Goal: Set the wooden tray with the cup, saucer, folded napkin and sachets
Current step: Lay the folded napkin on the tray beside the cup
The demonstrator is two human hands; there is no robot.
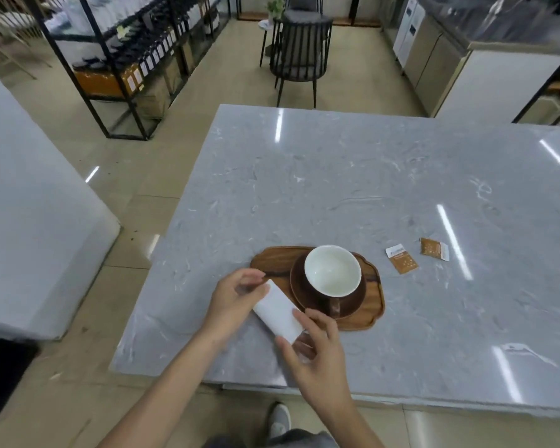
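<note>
Head-camera view of a tray being set on a grey marble-patterned table (pixel 369 176). A dark wooden tray (pixel 269 258) with a scalloped outline lay near the table's near-left corner. On the tray stood a brown saucer (pixel 353 305), and on the saucer a cup (pixel 332 270), brown outside and white inside, upright and empty, its handle turned toward the viewer.

A folded white napkin (pixel 280 313) lay as a long narrow rectangle, slanting from upper left to lower right along the tray's left edge. Whether it rested on the tray's rim, on the table, or was lifted clear of both could not be told.

The left hand (pixel 232 299) gripped the napkin's far end, thumb above and curled fingers at its side. The right hand (pixel 317 350) took the near end between thumb and fingers, the fingers loosely arched; the fingertips lay close to the saucer's near rim. Both forearms were bare.

Two sachets remained on the table to the right of the tray, apart from it and from each other: a white-and-brown sachet (pixel 401 258) nearer the tray, and a brown sachet (pixel 434 248) with a white end farther right. Both lay flat.

Beyond the table, a black slatted chair (pixel 301 53) stood on a tiled floor (pixel 136 176), with black-framed shelving (pixel 117 59) at left and steel counter units (pixel 434 59) at right. A grey shoe (pixel 278 418) showed below the table's near edge.
</note>
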